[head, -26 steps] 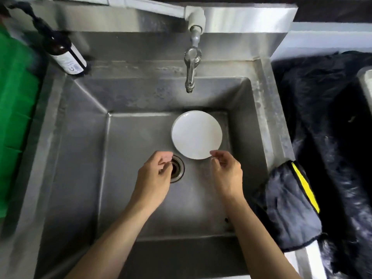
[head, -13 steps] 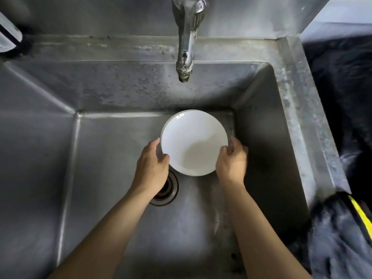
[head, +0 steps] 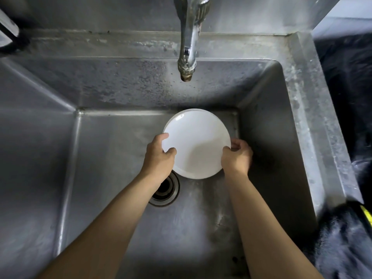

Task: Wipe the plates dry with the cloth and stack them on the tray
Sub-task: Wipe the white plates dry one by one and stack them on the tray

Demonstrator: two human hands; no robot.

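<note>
Drain [head: 165,191]: partly hidden behind left forearm. Tap [head: 190,37]: top cut off. Dark cloth [head: 346,244]: cropped at right edge. Dark object [head: 9,35] upper left: unidentifiable.

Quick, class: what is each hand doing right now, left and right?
Left hand: grips the white plate at its left rim.
Right hand: grips the same plate's right rim.
</note>
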